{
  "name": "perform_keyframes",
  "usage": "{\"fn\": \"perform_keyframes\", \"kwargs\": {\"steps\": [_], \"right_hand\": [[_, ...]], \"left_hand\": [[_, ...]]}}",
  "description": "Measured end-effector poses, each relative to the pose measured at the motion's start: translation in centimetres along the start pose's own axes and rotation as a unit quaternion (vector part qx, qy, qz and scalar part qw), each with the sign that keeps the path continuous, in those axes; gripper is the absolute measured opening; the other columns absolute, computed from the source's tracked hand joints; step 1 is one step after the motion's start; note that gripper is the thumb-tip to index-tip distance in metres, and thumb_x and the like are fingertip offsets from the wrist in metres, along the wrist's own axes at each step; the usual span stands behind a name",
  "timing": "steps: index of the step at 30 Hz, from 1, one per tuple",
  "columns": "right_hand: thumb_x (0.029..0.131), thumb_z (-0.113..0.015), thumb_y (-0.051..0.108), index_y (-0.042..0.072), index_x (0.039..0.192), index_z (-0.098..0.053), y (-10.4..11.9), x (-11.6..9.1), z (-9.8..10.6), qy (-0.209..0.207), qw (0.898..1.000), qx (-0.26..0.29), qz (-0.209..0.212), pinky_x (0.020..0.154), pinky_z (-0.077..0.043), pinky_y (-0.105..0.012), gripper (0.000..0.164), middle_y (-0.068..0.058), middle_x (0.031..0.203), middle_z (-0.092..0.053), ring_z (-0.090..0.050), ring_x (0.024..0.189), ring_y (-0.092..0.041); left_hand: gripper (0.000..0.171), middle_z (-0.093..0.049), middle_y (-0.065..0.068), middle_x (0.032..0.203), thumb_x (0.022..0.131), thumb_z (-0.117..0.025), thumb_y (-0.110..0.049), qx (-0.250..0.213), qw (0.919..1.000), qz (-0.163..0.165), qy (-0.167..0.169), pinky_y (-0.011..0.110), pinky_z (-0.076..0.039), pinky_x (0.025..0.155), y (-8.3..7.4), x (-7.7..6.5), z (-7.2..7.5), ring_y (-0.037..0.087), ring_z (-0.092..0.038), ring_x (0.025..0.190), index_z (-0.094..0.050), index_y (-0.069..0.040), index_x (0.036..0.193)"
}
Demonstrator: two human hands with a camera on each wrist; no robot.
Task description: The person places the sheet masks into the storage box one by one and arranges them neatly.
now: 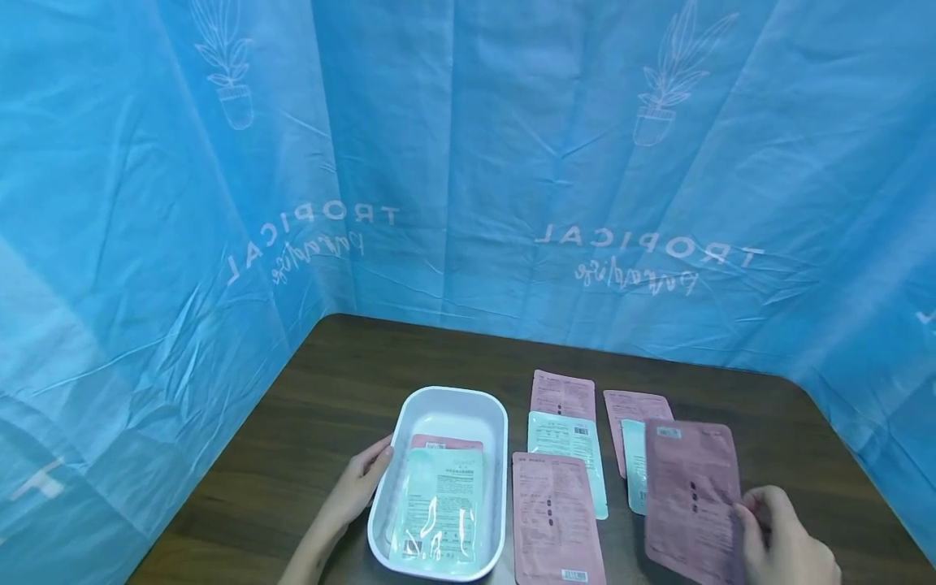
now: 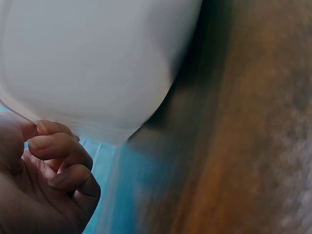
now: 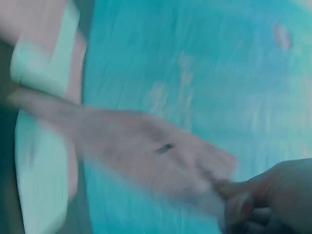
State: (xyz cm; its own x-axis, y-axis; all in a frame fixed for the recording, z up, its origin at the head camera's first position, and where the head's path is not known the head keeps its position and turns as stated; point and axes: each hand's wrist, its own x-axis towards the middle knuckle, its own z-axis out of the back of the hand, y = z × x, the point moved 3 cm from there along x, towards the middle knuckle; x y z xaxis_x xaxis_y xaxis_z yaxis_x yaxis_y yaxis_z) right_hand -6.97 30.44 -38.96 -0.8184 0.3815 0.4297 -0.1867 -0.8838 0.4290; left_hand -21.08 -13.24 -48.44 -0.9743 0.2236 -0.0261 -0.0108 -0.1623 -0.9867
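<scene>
A white plastic tray (image 1: 380, 520) stands on the table with a mint green packet (image 1: 439, 508) lying in it over a pink packet (image 1: 468, 444). At its left side, my left hand (image 1: 360, 481) pinches the rim, fingers curled as the left wrist view shows. Over on the right, my right hand (image 1: 786, 540) pinches a pink sachet (image 1: 691, 496) by its right edge. That sachet is raised and tilted, blurred in the right wrist view, and partly covers a mint packet (image 1: 634, 467) beneath it.
Between tray and right hand lie more packets: a pink one (image 1: 556, 516) in front, a mint one (image 1: 566, 439) behind, and pink ones (image 1: 563, 394) (image 1: 617, 418) further back. A blue printed curtain (image 1: 468, 162) rises around the dark wooden table (image 1: 344, 366).
</scene>
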Motion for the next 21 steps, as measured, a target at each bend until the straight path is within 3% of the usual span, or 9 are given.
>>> {"fn": "perform_keyframes", "kwargs": {"steps": [2,4,7,10,13,16,19,21], "right_hand": [[0.089,-0.062,0.001,0.004,0.092,-0.050,3.4,0.4,-0.6,-0.004,0.998,0.059,0.005,0.040,-0.033,-0.027,0.013,0.002,0.057,-0.053,-0.041,0.041,-0.008],[0.088,-0.063,-0.001,0.004,0.091,-0.051,6.7,0.6,-2.2,0.006,0.988,0.150,0.026,0.039,-0.035,-0.023,0.013,0.004,0.054,-0.052,-0.043,0.041,-0.006],[0.088,-0.062,-0.002,0.003,0.090,-0.051,10.8,0.6,-5.5,0.069,0.951,0.298,0.038,0.038,-0.040,-0.022,0.011,0.003,0.051,-0.053,-0.048,0.039,-0.008],[0.089,-0.060,-0.001,0.001,0.089,-0.050,14.1,0.1,-9.3,0.156,0.912,0.378,0.025,0.038,-0.044,-0.026,0.010,0.000,0.050,-0.052,-0.049,0.038,-0.013],[0.091,-0.060,0.003,0.000,0.090,-0.050,16.1,-0.6,-12.2,0.234,0.889,0.393,0.026,0.039,-0.046,-0.026,0.010,-0.001,0.052,-0.054,-0.052,0.039,-0.014],[0.092,-0.059,0.005,-0.001,0.089,-0.049,17.3,-1.3,-14.0,0.282,0.865,0.412,0.046,0.039,-0.046,-0.027,0.012,-0.002,0.053,-0.054,-0.054,0.039,-0.013],[0.091,-0.060,0.003,-0.001,0.088,-0.050,18.1,-2.0,-14.8,0.306,0.857,0.407,0.071,0.038,-0.046,-0.026,0.011,0.000,0.052,-0.055,-0.053,0.039,-0.010],[0.090,-0.060,0.000,0.002,0.086,-0.050,18.6,-2.3,-15.1,0.308,0.863,0.390,0.090,0.036,-0.045,-0.025,0.011,0.002,0.051,-0.055,-0.052,0.037,-0.009]], "left_hand": [[0.054,-0.050,0.031,0.124,0.101,-0.044,-0.030,0.001,1.0000,0.002,-0.001,0.039,-0.053,0.070,0.0,-0.1,0.0,0.034,-0.060,0.095,-0.038,0.008,0.138],[0.054,-0.050,0.031,0.125,0.101,-0.044,-0.031,-0.003,1.0000,0.003,0.000,0.039,-0.053,0.070,0.0,-0.1,0.1,0.034,-0.060,0.095,-0.037,0.008,0.138],[0.055,-0.050,0.031,0.124,0.101,-0.043,-0.031,-0.007,1.0000,0.001,0.002,0.039,-0.053,0.070,0.1,-0.1,0.2,0.034,-0.061,0.095,-0.036,0.008,0.138],[0.056,-0.052,0.031,0.121,0.101,-0.043,-0.031,-0.012,0.9998,-0.006,0.012,0.038,-0.054,0.069,0.2,-0.1,0.2,0.034,-0.061,0.093,-0.034,0.009,0.139],[0.056,-0.054,0.031,0.116,0.102,-0.041,-0.030,-0.021,0.9993,-0.012,0.028,0.038,-0.054,0.066,0.3,-0.1,0.1,0.034,-0.062,0.089,-0.032,0.010,0.139],[0.055,-0.054,0.032,0.116,0.102,-0.040,-0.029,-0.026,0.9988,-0.019,0.038,0.038,-0.054,0.065,0.3,-0.1,0.1,0.033,-0.062,0.088,-0.031,0.011,0.140],[0.055,-0.053,0.033,0.119,0.102,-0.041,-0.028,-0.025,0.9987,-0.024,0.037,0.038,-0.054,0.065,0.1,-0.1,0.1,0.032,-0.063,0.089,-0.030,0.011,0.140],[0.055,-0.050,0.034,0.121,0.102,-0.040,-0.028,-0.019,0.9989,-0.028,0.034,0.038,-0.054,0.066,0.0,-0.1,0.2,0.033,-0.062,0.090,-0.030,0.011,0.140]]}}
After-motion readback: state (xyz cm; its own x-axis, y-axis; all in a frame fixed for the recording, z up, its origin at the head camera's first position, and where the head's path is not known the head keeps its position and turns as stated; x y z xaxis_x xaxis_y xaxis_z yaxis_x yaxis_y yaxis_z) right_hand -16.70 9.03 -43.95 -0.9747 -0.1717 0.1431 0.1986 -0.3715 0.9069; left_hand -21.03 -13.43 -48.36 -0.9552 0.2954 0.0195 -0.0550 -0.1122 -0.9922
